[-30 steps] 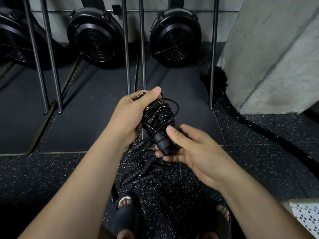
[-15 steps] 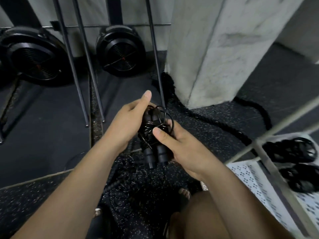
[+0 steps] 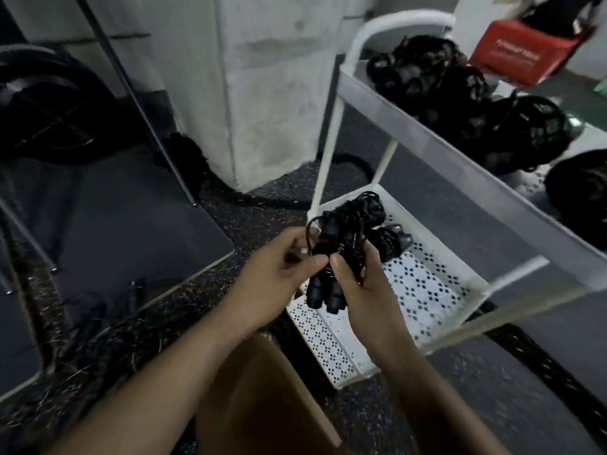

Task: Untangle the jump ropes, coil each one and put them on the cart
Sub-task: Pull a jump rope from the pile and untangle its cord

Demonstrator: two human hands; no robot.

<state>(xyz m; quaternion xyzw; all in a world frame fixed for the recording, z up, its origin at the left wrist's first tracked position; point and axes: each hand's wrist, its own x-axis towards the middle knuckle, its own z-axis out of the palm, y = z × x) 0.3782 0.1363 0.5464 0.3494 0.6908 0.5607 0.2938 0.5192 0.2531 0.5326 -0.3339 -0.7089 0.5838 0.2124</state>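
A coiled black jump rope with its two handles pointing down is held in front of me, over the near corner of the white cart's lower shelf. My right hand grips the bundle from the right, thumb across its front. My left hand pinches the cord on the bundle's left side. Several coiled black ropes lie on the cart's upper shelf. One more coiled rope lies on the lower shelf. A tangle of black ropes remains on the floor at left.
A grey concrete pillar stands behind, with a thick black battle rope curling round its base. Metal rack legs and a black fan wheel are at left. A red box sits at the top right.
My view has swung right, bringing the white cart into sight. Both hands carried the coiled rope rightward to above the lower shelf, still holding it.
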